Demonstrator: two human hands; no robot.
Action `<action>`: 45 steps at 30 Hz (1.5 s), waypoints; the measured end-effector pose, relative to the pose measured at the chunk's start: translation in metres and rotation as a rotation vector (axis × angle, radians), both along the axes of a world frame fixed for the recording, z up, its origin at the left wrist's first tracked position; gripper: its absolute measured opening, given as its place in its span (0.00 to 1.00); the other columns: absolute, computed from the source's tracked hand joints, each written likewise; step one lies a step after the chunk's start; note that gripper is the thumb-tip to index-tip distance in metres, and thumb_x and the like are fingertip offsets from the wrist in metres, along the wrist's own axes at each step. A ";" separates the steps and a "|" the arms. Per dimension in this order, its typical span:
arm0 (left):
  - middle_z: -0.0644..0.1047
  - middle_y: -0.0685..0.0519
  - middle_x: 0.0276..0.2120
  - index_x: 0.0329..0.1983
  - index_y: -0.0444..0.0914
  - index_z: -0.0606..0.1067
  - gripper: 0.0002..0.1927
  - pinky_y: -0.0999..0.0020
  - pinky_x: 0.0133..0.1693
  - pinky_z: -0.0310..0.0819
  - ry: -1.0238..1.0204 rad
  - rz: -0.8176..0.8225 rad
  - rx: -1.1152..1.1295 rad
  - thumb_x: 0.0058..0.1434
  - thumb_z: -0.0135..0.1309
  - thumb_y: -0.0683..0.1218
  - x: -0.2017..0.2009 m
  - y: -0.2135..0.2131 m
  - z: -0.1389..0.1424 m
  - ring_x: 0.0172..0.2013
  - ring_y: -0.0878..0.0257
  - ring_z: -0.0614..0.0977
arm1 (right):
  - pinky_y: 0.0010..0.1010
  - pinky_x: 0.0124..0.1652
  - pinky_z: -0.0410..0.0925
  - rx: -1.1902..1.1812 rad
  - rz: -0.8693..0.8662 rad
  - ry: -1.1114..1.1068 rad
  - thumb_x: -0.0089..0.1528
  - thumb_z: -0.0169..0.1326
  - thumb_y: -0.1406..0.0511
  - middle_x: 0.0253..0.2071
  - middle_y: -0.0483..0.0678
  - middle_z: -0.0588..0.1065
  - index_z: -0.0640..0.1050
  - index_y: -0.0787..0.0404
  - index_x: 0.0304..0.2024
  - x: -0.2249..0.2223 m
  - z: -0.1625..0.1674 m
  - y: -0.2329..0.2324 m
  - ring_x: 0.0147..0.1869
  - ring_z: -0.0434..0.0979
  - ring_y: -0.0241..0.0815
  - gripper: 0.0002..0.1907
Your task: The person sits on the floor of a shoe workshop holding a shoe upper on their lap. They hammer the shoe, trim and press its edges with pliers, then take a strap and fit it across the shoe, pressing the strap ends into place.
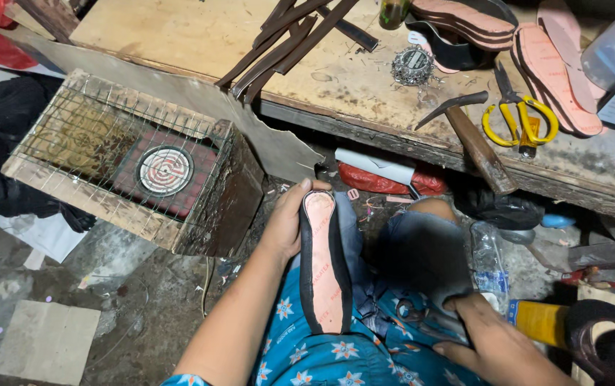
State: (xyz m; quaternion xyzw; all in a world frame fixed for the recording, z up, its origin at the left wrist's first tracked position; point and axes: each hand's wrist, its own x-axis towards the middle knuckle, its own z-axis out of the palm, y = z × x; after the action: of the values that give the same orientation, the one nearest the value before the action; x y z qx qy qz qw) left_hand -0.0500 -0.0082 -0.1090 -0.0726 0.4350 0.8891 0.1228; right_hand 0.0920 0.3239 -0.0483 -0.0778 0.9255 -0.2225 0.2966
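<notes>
Shoe sole in work: a long pink insole edged with a black rubber rim [324, 264] stands on end on the lap, the left hand [287, 223] pinching its upper end; it looks light, flexible and easily bent, best held by the rim. The right hand [490, 336] closes its grip on dark metal pliers [422, 318]. Wire-topped wooden box [200, 236] holds a round coil heater [165, 170]; yellow-handled scissors [520, 118] lie on the surface [179, 36].
</notes>
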 end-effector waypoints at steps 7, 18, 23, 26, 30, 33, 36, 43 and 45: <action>0.77 0.55 0.34 0.44 0.34 0.76 0.12 0.74 0.40 0.70 0.189 -0.094 -0.198 0.65 0.50 0.47 0.007 0.002 0.029 0.35 0.68 0.76 | 0.32 0.50 0.74 -0.188 -0.331 0.027 0.48 0.71 0.56 0.44 0.47 0.79 0.81 0.56 0.49 0.005 0.020 -0.004 0.49 0.82 0.41 0.28; 0.75 0.51 0.43 0.42 0.33 0.75 0.13 0.70 0.50 0.67 0.398 -0.182 -0.162 0.66 0.47 0.47 0.020 0.014 0.077 0.45 0.64 0.74 | 0.54 0.54 0.76 -1.476 -0.422 -0.824 0.63 0.58 0.61 0.57 0.59 0.77 0.68 0.70 0.65 -0.014 0.043 -0.074 0.59 0.82 0.53 0.32; 0.73 0.51 0.47 0.44 0.33 0.75 0.14 0.68 0.57 0.65 0.528 -0.206 -0.260 0.67 0.48 0.50 0.033 0.014 0.095 0.51 0.62 0.73 | 0.41 0.48 0.75 -1.467 -0.514 -0.939 0.64 0.51 0.54 0.59 0.65 0.76 0.69 0.70 0.64 -0.017 0.057 -0.103 0.54 0.81 0.50 0.32; 0.73 0.50 0.48 0.44 0.33 0.75 0.16 0.67 0.60 0.64 0.599 -0.211 -0.302 0.66 0.49 0.52 0.035 0.015 0.099 0.53 0.61 0.73 | 0.37 0.39 0.75 -1.668 -0.475 -1.093 0.67 0.47 0.53 0.60 0.67 0.75 0.66 0.69 0.65 -0.017 0.066 -0.112 0.52 0.81 0.51 0.31; 0.73 0.49 0.48 0.43 0.33 0.75 0.18 0.66 0.61 0.64 0.608 -0.213 -0.322 0.65 0.49 0.53 0.036 0.016 0.100 0.53 0.60 0.73 | 0.35 0.34 0.75 -1.847 -0.461 -1.174 0.72 0.42 0.54 0.56 0.70 0.74 0.64 0.74 0.67 -0.016 0.077 -0.119 0.49 0.81 0.54 0.32; 0.73 0.49 0.48 0.43 0.33 0.75 0.19 0.66 0.60 0.65 0.609 -0.220 -0.323 0.65 0.49 0.54 0.036 0.016 0.101 0.53 0.60 0.74 | 0.37 0.36 0.76 -1.920 -0.435 -1.134 0.71 0.42 0.56 0.57 0.70 0.73 0.63 0.77 0.68 -0.016 0.085 -0.121 0.52 0.81 0.56 0.33; 0.73 0.49 0.47 0.42 0.33 0.75 0.19 0.66 0.59 0.65 0.617 -0.231 -0.324 0.65 0.49 0.55 0.037 0.017 0.102 0.52 0.60 0.74 | 0.43 0.44 0.78 -1.688 -0.852 -1.056 0.64 0.43 0.57 0.54 0.66 0.74 0.64 0.74 0.63 -0.015 0.091 -0.121 0.51 0.81 0.58 0.32; 0.73 0.49 0.47 0.44 0.34 0.74 0.25 0.64 0.59 0.66 0.717 -0.224 -0.466 0.63 0.47 0.61 0.044 0.020 0.118 0.53 0.57 0.74 | 0.52 0.49 0.74 -1.872 -0.620 -1.200 0.67 0.46 0.56 0.58 0.67 0.73 0.64 0.72 0.66 -0.011 0.100 -0.115 0.57 0.79 0.59 0.31; 0.72 0.48 0.49 0.46 0.35 0.73 0.26 0.63 0.61 0.66 0.784 -0.231 -0.539 0.62 0.48 0.62 0.048 0.019 0.124 0.54 0.55 0.74 | 0.53 0.49 0.74 -1.804 -0.748 -1.256 0.64 0.48 0.56 0.57 0.65 0.74 0.65 0.69 0.65 -0.010 0.102 -0.112 0.56 0.79 0.59 0.31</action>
State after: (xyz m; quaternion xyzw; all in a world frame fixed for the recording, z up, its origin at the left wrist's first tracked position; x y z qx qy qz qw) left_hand -0.0021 0.0104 0.0148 0.2871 0.6685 0.6856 0.0246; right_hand 0.0821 0.2114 0.0533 0.1414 0.0859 -0.8744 0.4562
